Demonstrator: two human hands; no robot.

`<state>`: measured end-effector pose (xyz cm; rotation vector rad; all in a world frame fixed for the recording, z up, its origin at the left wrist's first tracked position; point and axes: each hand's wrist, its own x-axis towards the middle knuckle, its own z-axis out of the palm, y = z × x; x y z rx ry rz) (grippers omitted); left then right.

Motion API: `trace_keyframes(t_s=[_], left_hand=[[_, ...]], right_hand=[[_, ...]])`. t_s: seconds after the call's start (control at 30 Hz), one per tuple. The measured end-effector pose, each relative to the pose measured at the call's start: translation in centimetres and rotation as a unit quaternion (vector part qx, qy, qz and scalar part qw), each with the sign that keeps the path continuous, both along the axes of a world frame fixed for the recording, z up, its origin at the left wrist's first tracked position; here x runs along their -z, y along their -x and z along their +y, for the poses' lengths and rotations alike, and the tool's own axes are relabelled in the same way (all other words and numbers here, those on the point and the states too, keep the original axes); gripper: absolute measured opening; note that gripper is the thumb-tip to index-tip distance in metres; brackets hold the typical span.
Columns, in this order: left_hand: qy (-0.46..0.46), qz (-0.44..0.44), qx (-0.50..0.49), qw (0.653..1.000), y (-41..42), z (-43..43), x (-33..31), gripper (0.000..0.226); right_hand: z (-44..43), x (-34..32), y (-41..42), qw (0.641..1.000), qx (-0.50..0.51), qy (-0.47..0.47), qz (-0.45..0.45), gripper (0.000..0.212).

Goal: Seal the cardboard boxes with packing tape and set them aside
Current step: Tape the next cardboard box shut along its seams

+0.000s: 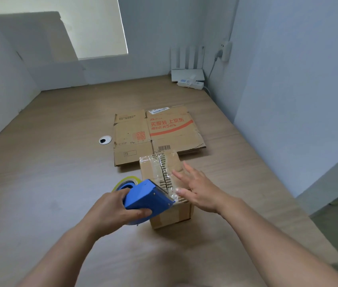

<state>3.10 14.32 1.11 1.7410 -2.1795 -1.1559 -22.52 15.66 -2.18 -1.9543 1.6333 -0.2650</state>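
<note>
A small cardboard box (170,214) stands on the wooden tabletop, its top flaps closed. A strip of clear tape (159,162) runs along the top seam. My left hand (112,212) grips a blue tape dispenser (147,196) with a yellowish roll; its toothed blade sits at the box's near top edge. My right hand (197,187) lies with fingers spread and straight over the right side of the box top, the thumb by the dispenser's blade.
Flattened cardboard boxes (155,133) with red print lie stacked just behind the small box. A round cable grommet (105,140) is set in the tabletop (50,172) to the left. A white router and power strip (188,79) sit in the far right corner.
</note>
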Motion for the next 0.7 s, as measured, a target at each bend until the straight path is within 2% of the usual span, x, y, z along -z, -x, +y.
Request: trace_keyframes(t_s=[0.1,0.23,0.33,0.5,0.6,0.7], left_hand=[[0.005,-0.002,0.001,1.0,0.0,-0.2,0.0,0.043],[0.017,0.016,0.008,1.0,-0.1,-0.2,-0.4,0.037],[0.027,0.034,0.014,0.999,-0.6,0.0,-1.2,0.055],[0.064,0.094,0.022,0.993,-1.9,0.4,-2.0,0.082],[0.088,0.119,0.03,0.989,-2.0,0.7,-2.4,0.084],[0.118,0.11,0.059,0.985,-1.7,0.8,-2.7,0.077]], right_hand=[[0.0,-1.7,-0.7,0.992,0.024,0.049,-0.116,0.056],[-0.4,-3.7,-2.6,0.965,0.007,-0.025,-0.262,0.041],[-0.6,-4.6,-3.3,0.958,0.005,-0.011,-0.287,0.018],[-0.7,-5.5,-3.1,0.942,0.029,0.011,-0.335,0.024],[-0.7,-5.9,-3.0,0.937,0.019,-0.009,-0.348,0.034],[-0.6,-6.2,-3.3,0.933,0.004,-0.02,-0.359,0.031]])
